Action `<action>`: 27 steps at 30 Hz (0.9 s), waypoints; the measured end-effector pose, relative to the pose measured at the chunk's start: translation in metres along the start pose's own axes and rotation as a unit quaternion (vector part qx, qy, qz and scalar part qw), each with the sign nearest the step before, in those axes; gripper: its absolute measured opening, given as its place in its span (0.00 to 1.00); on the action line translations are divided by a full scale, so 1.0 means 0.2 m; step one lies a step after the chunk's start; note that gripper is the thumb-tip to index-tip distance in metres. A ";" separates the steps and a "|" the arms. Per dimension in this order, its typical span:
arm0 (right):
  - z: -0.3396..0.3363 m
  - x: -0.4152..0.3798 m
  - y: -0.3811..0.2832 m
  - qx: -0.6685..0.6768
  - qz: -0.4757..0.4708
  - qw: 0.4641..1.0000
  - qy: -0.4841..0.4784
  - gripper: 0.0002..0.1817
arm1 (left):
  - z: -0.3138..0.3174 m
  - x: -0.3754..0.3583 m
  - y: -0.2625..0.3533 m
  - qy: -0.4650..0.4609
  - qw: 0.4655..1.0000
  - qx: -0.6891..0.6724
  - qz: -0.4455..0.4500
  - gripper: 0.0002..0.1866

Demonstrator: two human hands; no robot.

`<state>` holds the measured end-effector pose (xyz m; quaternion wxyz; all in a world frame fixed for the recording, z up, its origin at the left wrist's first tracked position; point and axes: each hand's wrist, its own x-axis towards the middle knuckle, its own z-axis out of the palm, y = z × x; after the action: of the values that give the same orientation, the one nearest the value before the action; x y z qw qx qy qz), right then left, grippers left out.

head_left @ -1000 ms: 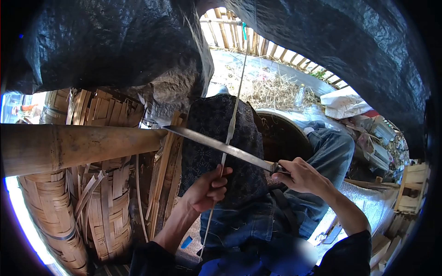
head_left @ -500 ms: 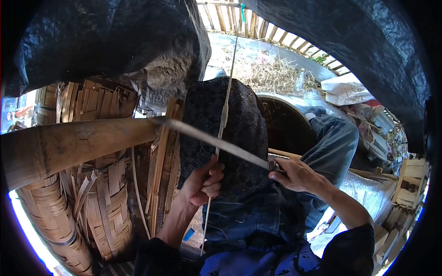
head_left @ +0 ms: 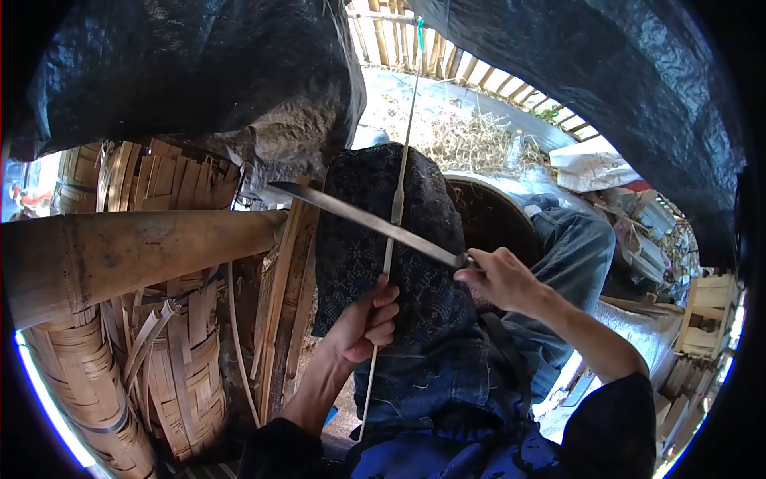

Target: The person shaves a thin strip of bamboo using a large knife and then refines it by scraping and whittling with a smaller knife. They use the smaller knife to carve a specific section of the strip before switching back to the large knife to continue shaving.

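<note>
My left hand (head_left: 369, 323) is closed around a long thin bamboo strip (head_left: 407, 144), which runs upright through the view from near my waist towards the fence. A long knife (head_left: 359, 217) is gripped by its handle in my right hand (head_left: 504, 281). Its blade slants up to the left and crosses the strip just below a thicker, frayed-looking spot. Beneath both lies a dark patterned cloth (head_left: 383, 295), draped over my leg. The knife's handle is mostly hidden by my fingers.
A thick bamboo pole (head_left: 159, 247) juts in from the left, above woven bamboo baskets (head_left: 187, 375). Dark plastic sheeting (head_left: 183, 72) hangs overhead. A round dark tub (head_left: 491, 211) stands beyond the cloth, with dry shavings (head_left: 471, 136) and a bottle (head_left: 514, 152) farther off.
The knife and my right hand have moved a little away from my body. My left hand has shifted slightly right and up, and the strip's top leans more to the right.
</note>
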<state>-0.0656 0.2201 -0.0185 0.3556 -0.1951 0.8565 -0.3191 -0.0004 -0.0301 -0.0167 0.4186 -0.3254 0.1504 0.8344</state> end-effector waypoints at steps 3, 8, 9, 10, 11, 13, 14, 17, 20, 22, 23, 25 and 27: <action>0.03 -0.02 -0.01 0.017 0.009 1.000 0.014 0.24 | -0.03 -0.01 0.01 -0.006 1.000 0.004 0.019 0.21; 0.05 -0.01 0.08 -0.018 -0.105 0.990 0.092 0.22 | -0.07 -0.02 -0.02 -0.023 1.000 0.007 0.006 0.21; 0.01 0.00 0.06 -0.015 0.016 1.000 0.018 0.22 | -0.05 -0.01 -0.01 -0.014 1.000 0.014 0.010 0.21; 0.00 -0.01 0.02 0.007 0.015 1.000 0.011 0.22 | -0.03 0.00 0.01 -0.005 1.000 0.023 0.019 0.21; 0.04 -0.03 0.03 0.009 0.015 1.000 0.014 0.22 | -0.04 0.00 0.02 -0.004 0.999 0.026 0.018 0.21; 0.13 -0.07 0.08 0.005 -0.184 0.974 0.132 0.23 | -0.08 -0.02 0.00 -0.032 0.999 0.014 0.020 0.21; 0.12 -0.09 0.07 -0.033 -0.206 0.967 0.144 0.24 | -0.08 -0.03 -0.01 -0.032 0.999 0.015 0.022 0.21; -0.02 -0.03 0.08 0.013 -0.004 0.999 0.041 0.25 | -0.07 -0.02 -0.03 -0.033 0.999 0.021 0.003 0.20; 0.00 -0.04 0.01 0.004 -0.015 0.998 0.064 0.26 | -0.01 0.00 0.02 0.021 0.998 0.049 0.029 0.19; 0.08 -0.07 0.04 0.003 -0.145 0.983 0.112 0.26 | -0.04 -0.03 -0.01 -0.008 0.999 0.036 0.024 0.19; 0.08 -0.08 0.08 0.003 -0.146 0.983 0.111 0.26 | -0.04 -0.04 -0.02 -0.008 0.999 0.036 0.025 0.19; 0.03 -0.09 0.06 -0.065 -0.067 0.995 0.027 0.26 | -0.05 -0.03 -0.03 0.029 0.997 0.065 0.024 0.19; -0.02 -0.05 0.04 -0.012 0.004 0.999 0.035 0.26 | 0.01 0.00 -0.01 0.051 0.996 0.069 0.028 0.19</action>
<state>-0.0624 0.2331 -0.0163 0.3240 -0.1848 0.8732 -0.3137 -0.0002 -0.0279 -0.0152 0.4087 -0.3335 0.2377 0.8156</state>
